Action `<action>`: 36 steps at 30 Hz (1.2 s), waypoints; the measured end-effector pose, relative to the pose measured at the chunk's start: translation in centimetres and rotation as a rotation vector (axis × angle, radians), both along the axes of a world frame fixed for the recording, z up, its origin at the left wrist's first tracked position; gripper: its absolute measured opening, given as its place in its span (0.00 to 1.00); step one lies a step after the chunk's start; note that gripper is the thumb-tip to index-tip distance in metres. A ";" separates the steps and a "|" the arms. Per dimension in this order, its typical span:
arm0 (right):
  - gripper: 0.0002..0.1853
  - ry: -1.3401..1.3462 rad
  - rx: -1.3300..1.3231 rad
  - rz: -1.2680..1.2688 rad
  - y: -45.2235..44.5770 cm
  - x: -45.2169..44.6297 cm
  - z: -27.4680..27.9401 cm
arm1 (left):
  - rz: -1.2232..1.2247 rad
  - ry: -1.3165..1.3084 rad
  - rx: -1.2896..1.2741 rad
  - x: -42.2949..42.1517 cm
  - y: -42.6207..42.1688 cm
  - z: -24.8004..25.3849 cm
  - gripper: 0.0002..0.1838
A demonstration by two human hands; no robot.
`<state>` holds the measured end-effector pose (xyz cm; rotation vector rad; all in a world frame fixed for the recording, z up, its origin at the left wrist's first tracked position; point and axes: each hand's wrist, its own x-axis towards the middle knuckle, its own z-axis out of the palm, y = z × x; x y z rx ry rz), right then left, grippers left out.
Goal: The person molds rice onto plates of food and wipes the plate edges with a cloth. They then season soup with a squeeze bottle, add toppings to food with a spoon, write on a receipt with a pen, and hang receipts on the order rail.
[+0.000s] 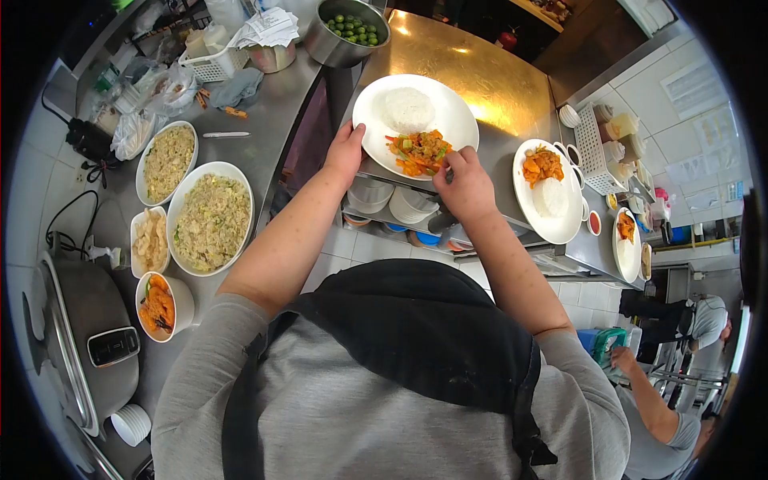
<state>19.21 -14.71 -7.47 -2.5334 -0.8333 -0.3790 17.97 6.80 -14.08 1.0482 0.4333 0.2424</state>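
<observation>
A white oval plate (370,132) carries a mound of white rice (410,110) and an orange stir-fry with green pieces (419,152). My left hand (345,152) grips its left rim, thumb on top. At the lower right edge of the plate, my right hand (465,182) has its fingers pinched together beside the stir-fry; whatever is between the fingertips is hidden. A second white plate (552,230), with rice and orange food, stands to the right of my right hand.
Left counter: two bowls of fried rice (214,220) (170,160), a bowl of orange food (158,308), and a dish of pale chips (150,240). A pot of green limes (348,36) stands at the back. Stacked bowls (412,206) sit below. Another plate (626,248) and a co-worker (652,416) are at right.
</observation>
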 end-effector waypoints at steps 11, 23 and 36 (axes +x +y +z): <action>0.09 0.176 -0.210 -0.106 0.5 6.1 2.3 | -0.004 -0.004 -0.002 0.0 -0.1 0.0 0.21; 0.19 0.746 0.337 -0.254 -7.7 7.5 0.5 | -0.062 0.235 0.567 2.6 2.0 -0.7 0.22; 0.09 0.239 0.320 -0.115 -5.4 1.9 -3.6 | -0.161 0.418 0.654 1.3 0.5 0.2 0.21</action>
